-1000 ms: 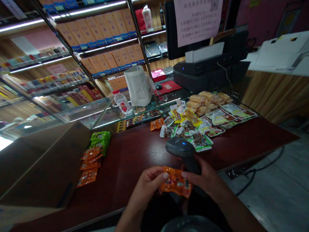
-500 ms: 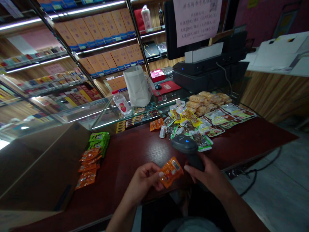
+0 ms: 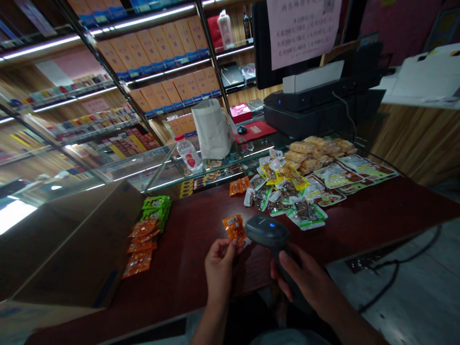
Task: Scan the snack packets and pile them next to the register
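My left hand (image 3: 219,261) pinches a small orange snack packet (image 3: 234,228) and holds it upright just left of the head of a black barcode scanner (image 3: 268,232). A blue light glows on top of the scanner. My right hand (image 3: 300,278) is wrapped round the scanner's handle. Both hands hover over the near part of a dark red wooden counter (image 3: 377,211).
A row of orange packets (image 3: 142,244) and a stack of green packets (image 3: 156,205) lie at the left beside a cardboard box (image 3: 72,244). Mixed snack packets (image 3: 305,177) cover the counter's far right. Behind stand a white paper bag (image 3: 212,128), a bottle (image 3: 187,152), a till (image 3: 316,100) and glass shelves.
My left hand has raised the orange packet and turned it upright in front of the scanner. My right hand let go of the packet and keeps only the scanner, which has swung left.
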`<action>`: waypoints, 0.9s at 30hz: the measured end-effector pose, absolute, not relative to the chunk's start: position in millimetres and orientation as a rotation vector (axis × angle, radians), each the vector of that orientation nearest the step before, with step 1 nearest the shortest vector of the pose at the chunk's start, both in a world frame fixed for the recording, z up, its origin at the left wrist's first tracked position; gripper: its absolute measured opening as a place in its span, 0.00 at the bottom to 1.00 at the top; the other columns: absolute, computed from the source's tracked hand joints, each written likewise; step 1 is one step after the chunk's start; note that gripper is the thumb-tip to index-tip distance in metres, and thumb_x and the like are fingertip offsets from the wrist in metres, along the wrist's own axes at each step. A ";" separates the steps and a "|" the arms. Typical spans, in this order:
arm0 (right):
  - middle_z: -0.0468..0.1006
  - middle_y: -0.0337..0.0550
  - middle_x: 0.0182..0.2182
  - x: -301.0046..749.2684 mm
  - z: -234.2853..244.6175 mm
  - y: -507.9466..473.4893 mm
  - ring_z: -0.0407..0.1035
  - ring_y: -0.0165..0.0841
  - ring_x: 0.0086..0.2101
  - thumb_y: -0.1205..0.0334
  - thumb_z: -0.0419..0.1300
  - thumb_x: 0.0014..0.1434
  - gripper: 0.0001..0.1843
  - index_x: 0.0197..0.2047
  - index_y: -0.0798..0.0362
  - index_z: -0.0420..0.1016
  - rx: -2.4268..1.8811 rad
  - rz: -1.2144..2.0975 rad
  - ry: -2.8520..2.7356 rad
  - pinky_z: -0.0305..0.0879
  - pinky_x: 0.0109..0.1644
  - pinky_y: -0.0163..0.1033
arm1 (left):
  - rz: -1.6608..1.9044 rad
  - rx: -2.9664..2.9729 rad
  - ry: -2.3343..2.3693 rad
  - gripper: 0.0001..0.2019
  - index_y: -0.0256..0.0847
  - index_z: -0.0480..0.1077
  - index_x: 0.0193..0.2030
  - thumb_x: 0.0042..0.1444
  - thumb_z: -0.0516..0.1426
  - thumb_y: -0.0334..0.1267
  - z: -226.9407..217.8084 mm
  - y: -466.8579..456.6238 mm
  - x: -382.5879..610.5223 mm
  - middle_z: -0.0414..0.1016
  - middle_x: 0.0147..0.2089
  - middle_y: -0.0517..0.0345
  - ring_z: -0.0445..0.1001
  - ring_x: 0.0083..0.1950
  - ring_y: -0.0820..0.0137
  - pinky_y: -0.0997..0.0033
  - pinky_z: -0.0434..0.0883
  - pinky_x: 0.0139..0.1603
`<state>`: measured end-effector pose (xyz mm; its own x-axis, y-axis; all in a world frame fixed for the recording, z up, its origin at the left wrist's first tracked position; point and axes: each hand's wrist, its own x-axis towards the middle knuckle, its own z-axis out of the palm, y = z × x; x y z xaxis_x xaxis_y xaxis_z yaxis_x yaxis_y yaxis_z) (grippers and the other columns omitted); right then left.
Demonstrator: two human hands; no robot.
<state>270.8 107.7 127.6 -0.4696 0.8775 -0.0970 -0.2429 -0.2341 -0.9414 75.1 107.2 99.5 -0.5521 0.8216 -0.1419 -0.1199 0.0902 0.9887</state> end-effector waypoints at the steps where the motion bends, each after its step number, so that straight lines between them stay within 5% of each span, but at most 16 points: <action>1: 0.72 0.37 0.26 270.6 128.7 107.3 0.62 0.23 0.18 0.36 0.54 0.63 0.27 0.36 0.54 0.69 -0.827 1.815 -1.214 0.58 0.21 0.31 | 1.564 0.702 1.614 0.19 0.38 0.70 0.34 0.42 0.70 0.46 99.2 107.5 74.8 0.82 0.33 0.55 0.82 0.36 0.65 0.68 0.77 0.41; 17: 0.70 0.35 0.25 272.3 134.4 107.3 0.60 0.23 0.18 0.36 0.54 0.62 0.27 0.37 0.55 0.69 -0.869 1.833 -1.254 0.57 0.21 0.30 | 1.537 0.865 1.680 0.11 0.38 0.72 0.32 0.48 0.66 0.42 99.1 107.3 74.4 0.81 0.33 0.58 0.80 0.37 0.67 0.70 0.75 0.42; 27: 0.71 0.37 0.25 278.2 133.0 112.0 0.60 0.22 0.17 0.34 0.55 0.60 0.28 0.34 0.54 0.69 -0.872 1.839 -1.217 0.55 0.20 0.30 | 1.532 0.643 1.486 0.17 0.36 0.69 0.33 0.43 0.70 0.42 104.9 122.5 61.6 0.81 0.33 0.55 0.82 0.36 0.67 0.72 0.78 0.40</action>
<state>278.2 112.0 133.0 -0.4851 0.8643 -0.1326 -0.2158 -0.2653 -0.9397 61.6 122.5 104.9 -0.4774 0.8537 -0.2081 -0.2343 0.1046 0.9665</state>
